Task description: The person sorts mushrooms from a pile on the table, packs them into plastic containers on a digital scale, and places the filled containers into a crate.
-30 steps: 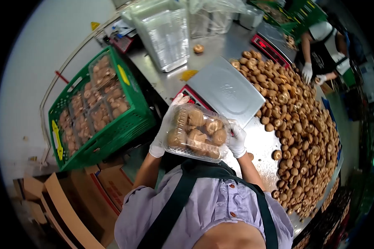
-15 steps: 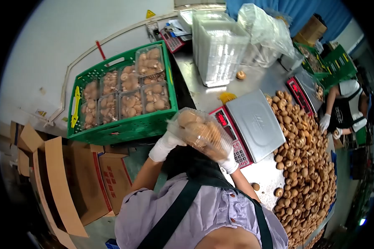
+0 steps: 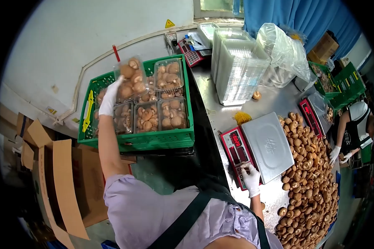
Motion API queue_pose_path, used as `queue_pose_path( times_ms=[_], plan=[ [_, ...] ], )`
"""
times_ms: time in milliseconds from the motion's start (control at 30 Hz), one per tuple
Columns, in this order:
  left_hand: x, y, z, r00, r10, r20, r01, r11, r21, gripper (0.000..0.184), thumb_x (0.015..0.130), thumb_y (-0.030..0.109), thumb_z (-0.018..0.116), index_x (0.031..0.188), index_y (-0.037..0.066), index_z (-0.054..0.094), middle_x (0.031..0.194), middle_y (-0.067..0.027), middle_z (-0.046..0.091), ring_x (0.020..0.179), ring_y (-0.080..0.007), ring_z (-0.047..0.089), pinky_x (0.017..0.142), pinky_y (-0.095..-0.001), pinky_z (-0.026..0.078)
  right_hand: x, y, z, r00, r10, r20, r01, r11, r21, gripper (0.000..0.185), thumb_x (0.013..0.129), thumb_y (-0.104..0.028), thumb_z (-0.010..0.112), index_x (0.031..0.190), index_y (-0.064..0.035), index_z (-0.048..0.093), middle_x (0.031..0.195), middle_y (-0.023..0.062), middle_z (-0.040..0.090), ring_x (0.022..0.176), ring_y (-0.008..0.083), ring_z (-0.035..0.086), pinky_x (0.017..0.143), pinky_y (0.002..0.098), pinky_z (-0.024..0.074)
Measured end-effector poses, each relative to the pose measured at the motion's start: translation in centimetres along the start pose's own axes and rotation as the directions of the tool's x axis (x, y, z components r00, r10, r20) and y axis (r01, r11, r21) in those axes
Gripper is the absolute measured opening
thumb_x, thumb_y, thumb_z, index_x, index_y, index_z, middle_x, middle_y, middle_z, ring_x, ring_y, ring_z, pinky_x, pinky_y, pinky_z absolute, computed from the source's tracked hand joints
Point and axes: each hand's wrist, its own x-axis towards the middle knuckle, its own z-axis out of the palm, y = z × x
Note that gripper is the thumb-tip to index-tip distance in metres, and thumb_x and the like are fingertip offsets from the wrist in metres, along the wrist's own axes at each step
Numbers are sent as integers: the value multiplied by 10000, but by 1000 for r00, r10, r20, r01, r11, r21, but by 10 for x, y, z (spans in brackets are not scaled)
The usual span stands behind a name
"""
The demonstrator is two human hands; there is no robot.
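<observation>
My gloved left hand [image 3: 110, 97] grips a clear plastic punnet of mushrooms [image 3: 131, 79] by its near left side. That punnet is tilted and held over the left part of a green crate [image 3: 153, 141], which holds several more mushroom punnets [image 3: 172, 114]. At the lower edge of a red digital scale [image 3: 237, 143], my gloved right hand [image 3: 250, 178] rests by the keypad with its fingers curled and nothing visible in them. The scale's grey weighing plate [image 3: 268, 147] bears nothing, and its display is lit red.
Loose mushrooms [image 3: 307, 186] lie heaped right of the scale. Behind it stand stacked clear trays [image 3: 239, 66] and a plastic bag [image 3: 284, 54]. An open cardboard box [image 3: 66, 182] is at lower left. Across the heap is a co-worker [image 3: 353, 128] in white gloves.
The punnet has moved from in front of me, between both hands, to above the crate in my left hand. My right hand has let go and shifted onto the scale's keypad area.
</observation>
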Motion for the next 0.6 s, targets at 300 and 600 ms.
queue_pose_path(
  times_ms=[300, 600],
  plan=[
    [60, 27, 112, 954, 295, -53, -2, 182, 983, 689, 760, 403, 636, 1372, 151, 445, 1423, -144, 415, 1286, -322, 424, 1025, -475, 371, -23, 23, -13, 985, 168, -47, -171, 982, -73, 112, 834, 18, 603, 938, 2, 640, 980, 87, 676, 862, 118, 624, 769, 248, 495],
    [-35, 95, 385, 23, 803, 596, -985, -84, 151, 471, 855, 300, 600, 1242, 37, 537, 1237, -193, 560, 1174, -342, 516, 994, -428, 412, -48, 14, -27, 939, 322, -116, -327, 945, -27, 122, 860, 1, 601, 977, 0, 635, 924, 57, 671, 781, 104, 616, 723, 255, 509]
  ],
)
